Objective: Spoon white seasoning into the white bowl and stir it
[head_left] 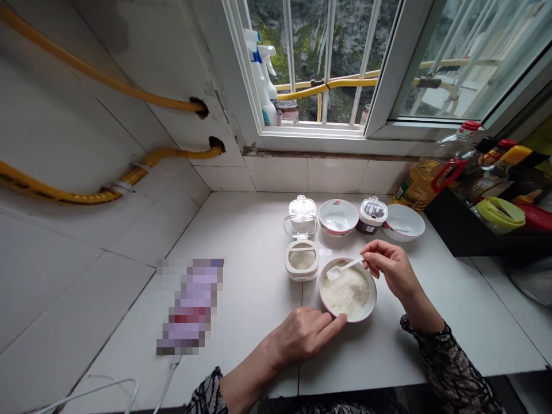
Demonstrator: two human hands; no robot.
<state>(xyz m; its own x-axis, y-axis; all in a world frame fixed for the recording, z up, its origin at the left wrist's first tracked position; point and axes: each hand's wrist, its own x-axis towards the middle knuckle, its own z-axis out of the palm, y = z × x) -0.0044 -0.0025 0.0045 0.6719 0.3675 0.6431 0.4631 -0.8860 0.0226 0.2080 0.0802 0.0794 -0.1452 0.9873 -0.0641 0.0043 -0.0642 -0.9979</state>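
Spoon over the bowl

Your right hand (pixel 390 267) pinches the white spoon (pixel 345 268) by its handle, scoop low over the bowl (pixel 347 289) of pale, grainy contents. Your left hand (pixel 308 333) touches the near rim, fingers extended; whether it grips, you can't tell here. Open-lidded container (pixel 302 261) just left of the bowl. Oil bottle (pixel 435 167) far right.

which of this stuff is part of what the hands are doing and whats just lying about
In use:
white spoon, in the right hand
bowl with white contents, left hand at its rim
open container, probably

Apparently just lying about:
blurred purple item
white cable
oil bottle
spray bottles
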